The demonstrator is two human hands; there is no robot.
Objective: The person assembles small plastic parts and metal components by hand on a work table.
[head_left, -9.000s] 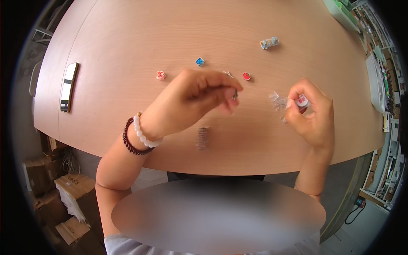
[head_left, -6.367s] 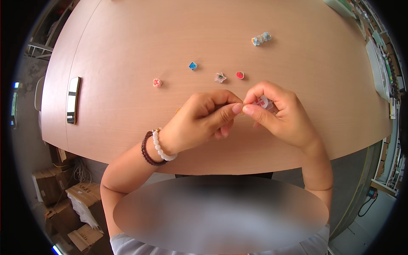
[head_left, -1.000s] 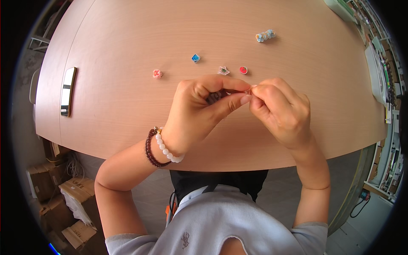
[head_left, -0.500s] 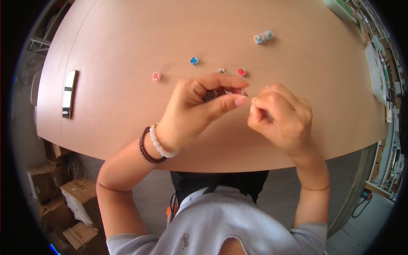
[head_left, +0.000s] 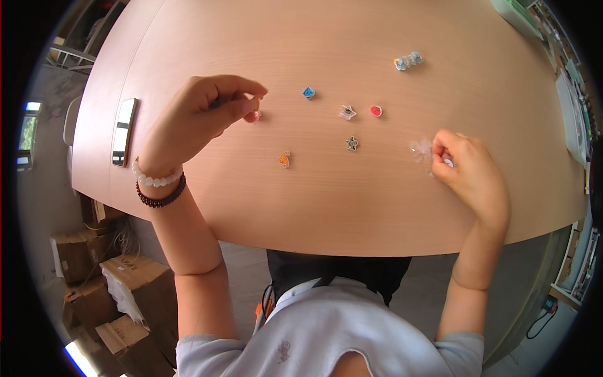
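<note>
My left hand (head_left: 204,119) is over the left part of the table, thumb and forefinger pinched on something too small to make out. Just under its fingertips is a small pink charm (head_left: 257,115), partly covered. Farther right, my right hand (head_left: 471,166) is closed on a crinkled piece of clear plastic (head_left: 421,149), low over the tabletop. Between the hands lie a blue diamond-shaped charm (head_left: 309,93), a white and green charm (head_left: 347,112), a round red charm (head_left: 375,111), a grey star-shaped charm (head_left: 352,143) and an orange curved charm (head_left: 285,159).
Toward the far right of the wooden table (head_left: 314,213) lies a pale blue beaded cylinder (head_left: 408,61). A phone (head_left: 124,133) rests near the left edge. Cardboard boxes (head_left: 135,276) are stacked on the floor at the lower left; shelves run along the right.
My hands have parted from close together: the left went left toward the pink charm, the right moved right. The star-shaped and orange charms now show on the table. The view has shifted slightly.
</note>
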